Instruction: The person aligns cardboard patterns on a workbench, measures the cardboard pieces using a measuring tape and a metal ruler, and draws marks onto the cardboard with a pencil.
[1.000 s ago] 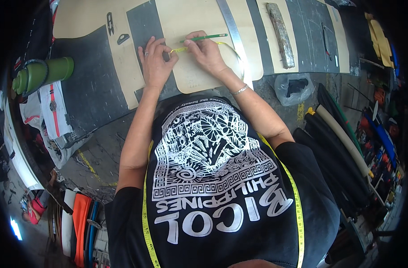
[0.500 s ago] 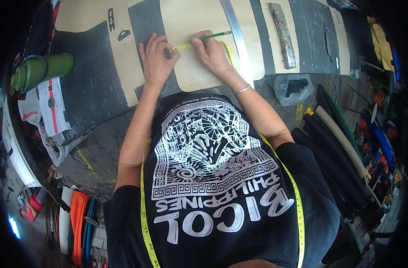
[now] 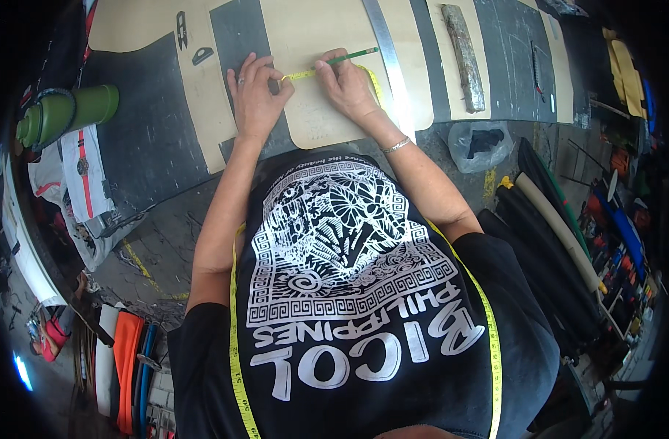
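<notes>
Left hand [image 3: 258, 95]: pinching tape's [image 3: 301, 75] end.
Right hand [image 3: 345, 86]: closed round pencil [image 3: 361, 55], over tape.
Tape: left of ruler [image 3: 388, 58], across tan sheet [image 3: 327, 121].
Progress: tape spans between hands; I can't make out pencil marks.

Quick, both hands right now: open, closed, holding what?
Left hand: closed, thumb and finger pinching the end of the yellow tape measure.
Right hand: closed, holding the green pencil.

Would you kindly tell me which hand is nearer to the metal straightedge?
Right: the right hand is just left of the metal straightedge; the left hand is farther left.
</notes>
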